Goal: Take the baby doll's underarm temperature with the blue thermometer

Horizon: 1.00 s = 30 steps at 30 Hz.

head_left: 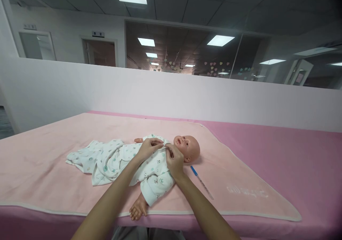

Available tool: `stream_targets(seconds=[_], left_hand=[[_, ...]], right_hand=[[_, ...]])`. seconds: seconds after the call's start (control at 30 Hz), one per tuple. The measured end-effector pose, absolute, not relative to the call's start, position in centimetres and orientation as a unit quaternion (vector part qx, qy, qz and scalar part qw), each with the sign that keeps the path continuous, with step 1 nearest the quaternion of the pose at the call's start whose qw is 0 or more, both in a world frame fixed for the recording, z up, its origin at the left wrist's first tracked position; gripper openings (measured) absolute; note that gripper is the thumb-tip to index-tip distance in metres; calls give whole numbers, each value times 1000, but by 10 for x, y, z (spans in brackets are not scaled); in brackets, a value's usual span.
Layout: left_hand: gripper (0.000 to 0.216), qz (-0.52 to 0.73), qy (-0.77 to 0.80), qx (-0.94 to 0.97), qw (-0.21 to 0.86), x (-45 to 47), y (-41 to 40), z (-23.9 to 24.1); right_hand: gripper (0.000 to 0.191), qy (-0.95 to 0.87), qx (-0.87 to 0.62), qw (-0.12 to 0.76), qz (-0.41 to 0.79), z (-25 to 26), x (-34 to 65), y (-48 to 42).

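Observation:
A baby doll lies on its back, head to the right, dressed in a white printed baby gown. At the gown's neckline, just below the doll's chin, my two hands are close together. The fingers of my left hand are drawn together on the cloth at the upper chest. My right hand is closed, with thumb and forefinger pinching the collar edge. Whatever fastening may be between the fingertips is too small to make out. One doll hand sticks out of the near sleeve.
A glass thermometer with a blue end lies right of the doll. Under both spreads a peach blanket with a pale border, over a pink surface. A white low wall stands behind, with glass panes above.

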State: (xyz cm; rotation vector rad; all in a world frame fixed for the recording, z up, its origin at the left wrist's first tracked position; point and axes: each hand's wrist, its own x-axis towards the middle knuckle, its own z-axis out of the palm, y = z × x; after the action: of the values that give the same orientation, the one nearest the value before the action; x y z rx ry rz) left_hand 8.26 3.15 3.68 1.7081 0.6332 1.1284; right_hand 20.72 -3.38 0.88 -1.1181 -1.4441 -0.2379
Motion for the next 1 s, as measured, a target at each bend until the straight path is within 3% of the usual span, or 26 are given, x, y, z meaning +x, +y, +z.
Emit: stream_targets(seconds=[0.67,1.0], left_hand=[[35,376,217,790,432,81,21,45],[26,388,265,792,390,82,29,38]], right_hand=[[16,-600,-507,603,-140,8,207,-32],[16,-616,-515,577,-151,8,206,-33]])
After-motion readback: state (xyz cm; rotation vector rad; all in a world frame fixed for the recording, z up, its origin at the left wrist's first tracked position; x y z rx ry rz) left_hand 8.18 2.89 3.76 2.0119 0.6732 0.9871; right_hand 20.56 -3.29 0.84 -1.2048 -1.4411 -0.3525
